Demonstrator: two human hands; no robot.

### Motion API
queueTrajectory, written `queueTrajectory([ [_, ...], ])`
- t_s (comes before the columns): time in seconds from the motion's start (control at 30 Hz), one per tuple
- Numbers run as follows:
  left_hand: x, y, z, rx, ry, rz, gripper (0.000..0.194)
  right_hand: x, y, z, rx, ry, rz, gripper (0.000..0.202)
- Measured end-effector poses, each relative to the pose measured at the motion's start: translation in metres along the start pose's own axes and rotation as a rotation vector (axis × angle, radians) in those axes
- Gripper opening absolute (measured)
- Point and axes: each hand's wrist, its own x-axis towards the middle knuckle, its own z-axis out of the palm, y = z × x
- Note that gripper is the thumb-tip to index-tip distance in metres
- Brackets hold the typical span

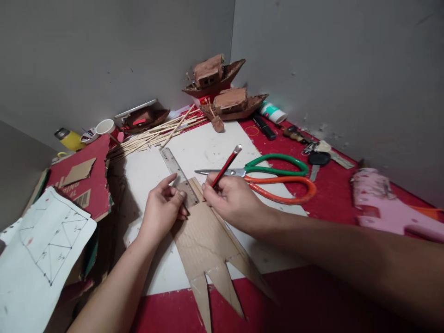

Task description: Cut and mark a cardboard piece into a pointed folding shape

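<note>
A piece of brown cardboard (pixel 204 240) with pointed strips at its near end lies on a white sheet (pixel 222 143). Across its far end rests a metal ruler (pixel 173 167). My left hand (pixel 163 206) is at the ruler's near part, thumb and fingers pinched together by its edge. In my right hand (pixel 225 196) is a red and black pencil (pixel 227 165), its lower end hidden by the fingers, over the cardboard's right edge. Scissors (pixel 243 172) with one green and one orange handle lie just beyond my right hand.
Thin wooden sticks (pixel 156 134) and brown model boats (pixel 231 101) stand at the back. A paper with a drawing (pixel 52 245) and red cardboard (pixel 97 171) are at left. A pink glue gun (pixel 385 203), keys (pixel 319 158) and a black marker (pixel 264 127) lie on the right.
</note>
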Motion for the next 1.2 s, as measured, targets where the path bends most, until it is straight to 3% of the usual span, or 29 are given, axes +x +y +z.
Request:
queueTrajectory([
  [0.17,-0.004,0.009,-0.003,-0.145,0.207,0.148,0.048,0.000,0.004,0.001,0.283,0.082,0.014,0.023],
  [0.3,-0.018,0.017,0.002,-0.011,0.362,0.354,0.038,-0.002,-0.004,0.000,0.492,0.032,0.055,0.023],
  [0.37,-0.026,0.017,0.006,0.126,0.361,0.473,0.035,-0.003,-0.010,-0.001,0.615,-0.113,0.117,0.021],
  [0.43,-0.035,0.017,0.006,0.317,0.276,0.564,0.032,-0.002,-0.015,-0.002,0.743,-0.259,0.192,0.020],
  [0.5,-0.042,0.020,0.001,0.547,0.202,0.646,0.030,0.001,-0.016,-0.005,0.807,-0.278,0.239,0.017],
  [0.57,-0.049,0.027,-0.009,0.749,0.253,0.783,0.034,0.006,-0.014,-0.009,0.767,-0.174,0.208,0.016],
  [0.7,-0.055,0.045,-0.029,0.979,0.417,1.031,0.059,0.013,-0.012,-0.021,0.422,-0.020,-0.032,0.022],
  [0.8,-0.052,0.050,-0.034,1.212,0.328,0.997,0.059,0.013,-0.017,-0.029,0.226,-0.118,-0.181,0.024],
  [0.93,-0.048,0.046,-0.037,1.371,0.061,0.799,0.048,0.013,-0.020,-0.034,0.231,-0.272,-0.195,0.022],
  [1.07,-0.052,0.037,-0.041,1.421,-0.082,0.666,0.039,0.015,-0.012,-0.032,0.214,-0.311,-0.188,0.023],
  [1.2,-0.061,0.024,-0.034,1.484,-0.135,0.636,0.041,0.017,-0.004,-0.031,0.116,-0.236,-0.215,0.022],
])
